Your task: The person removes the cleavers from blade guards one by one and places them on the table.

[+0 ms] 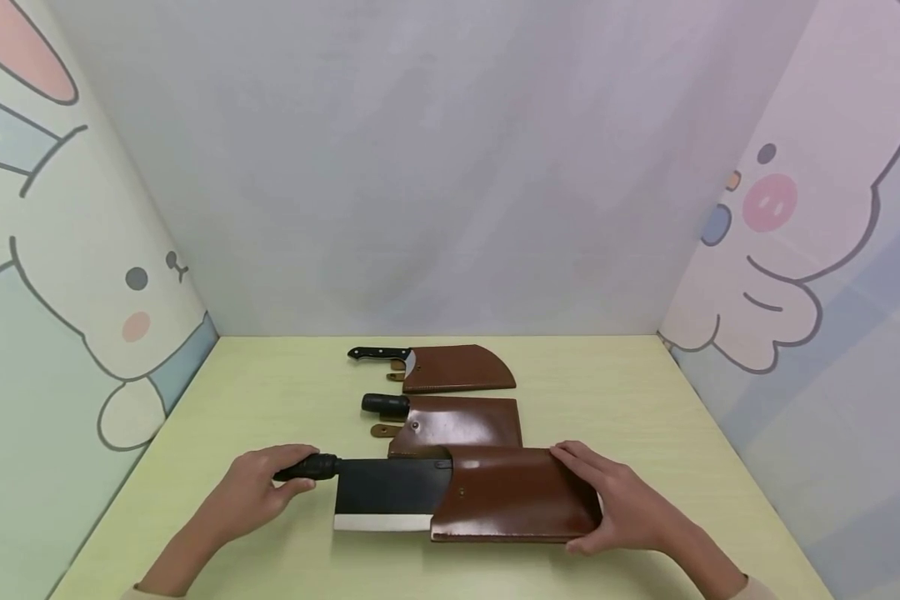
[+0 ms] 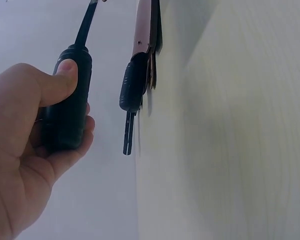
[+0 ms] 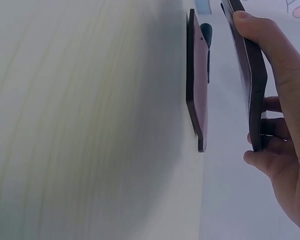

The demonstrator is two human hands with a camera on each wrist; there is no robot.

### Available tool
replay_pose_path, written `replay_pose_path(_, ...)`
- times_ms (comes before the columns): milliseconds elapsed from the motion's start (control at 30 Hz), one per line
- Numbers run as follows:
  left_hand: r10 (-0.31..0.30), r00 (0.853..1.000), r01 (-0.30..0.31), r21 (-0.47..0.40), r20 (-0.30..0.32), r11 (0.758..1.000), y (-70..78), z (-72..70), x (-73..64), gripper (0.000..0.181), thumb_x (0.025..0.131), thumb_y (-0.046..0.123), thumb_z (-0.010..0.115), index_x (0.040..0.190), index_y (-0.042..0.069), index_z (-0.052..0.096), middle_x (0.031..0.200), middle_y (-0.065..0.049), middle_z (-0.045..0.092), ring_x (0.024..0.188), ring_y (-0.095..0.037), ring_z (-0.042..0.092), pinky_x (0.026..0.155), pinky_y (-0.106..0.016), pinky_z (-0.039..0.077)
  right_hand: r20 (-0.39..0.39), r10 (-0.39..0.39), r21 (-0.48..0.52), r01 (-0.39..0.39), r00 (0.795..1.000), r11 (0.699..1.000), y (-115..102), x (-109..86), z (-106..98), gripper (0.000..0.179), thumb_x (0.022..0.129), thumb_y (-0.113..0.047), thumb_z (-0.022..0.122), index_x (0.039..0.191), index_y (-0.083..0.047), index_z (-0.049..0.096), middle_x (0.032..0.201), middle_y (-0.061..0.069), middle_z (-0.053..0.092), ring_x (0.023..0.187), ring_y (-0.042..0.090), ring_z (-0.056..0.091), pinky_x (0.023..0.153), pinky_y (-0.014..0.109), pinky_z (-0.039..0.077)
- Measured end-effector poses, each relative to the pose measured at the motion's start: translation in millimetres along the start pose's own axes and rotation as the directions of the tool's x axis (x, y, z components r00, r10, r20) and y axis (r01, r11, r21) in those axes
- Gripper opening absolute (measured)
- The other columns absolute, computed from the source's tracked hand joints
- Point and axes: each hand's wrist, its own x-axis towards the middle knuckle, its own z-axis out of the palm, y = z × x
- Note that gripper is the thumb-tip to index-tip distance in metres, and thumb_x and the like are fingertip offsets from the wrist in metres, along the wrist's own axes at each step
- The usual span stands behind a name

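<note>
My left hand (image 1: 258, 492) grips the black handle (image 2: 65, 120) of a cleaver (image 1: 390, 492), the thumb lying along it in the left wrist view. The cleaver has a dark blade with a bright silver lower edge. Its right part is hidden inside a glossy brown sheath (image 1: 521, 496), and the left part is bare. At the sheath's right end my right hand (image 1: 626, 504) holds it, thumb and fingers on opposite edges. Both wrist views show the sheath (image 3: 252, 75) and handle raised off the table.
Behind lies a second cleaver in a brown sheath (image 1: 468, 421), its black handle (image 1: 385, 405) to the left. Farther back is a black-handled knife (image 1: 378, 353) in a curved brown sheath (image 1: 457, 368). Walls with cartoon animals enclose the pale table (image 1: 607, 392) on three sides.
</note>
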Motion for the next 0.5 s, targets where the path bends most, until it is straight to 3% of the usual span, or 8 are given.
replay_pose_path(500, -0.005, 0.999, 0.004, -0.037, -0.04, 0.999, -22.7, -2.4, -19.3, 0.039, 0.075, 0.02, 0.09, 0.11, 0.013, 0.078, 0.104, 0.002, 0.077, 0.091, -0.014, 0.074, 0.07, -0.031, 0.059, -0.016, 0.053, -0.019, -0.053, 0.998, 0.998, 9.6, -19.2, -7.0, 0.118, 0.056, -0.065, 0.094, 0.154, -0.02, 0.046, 0.149, -0.005, 0.05, 0.122, 0.017, 0.062, 0.089, 0.036, 0.059)
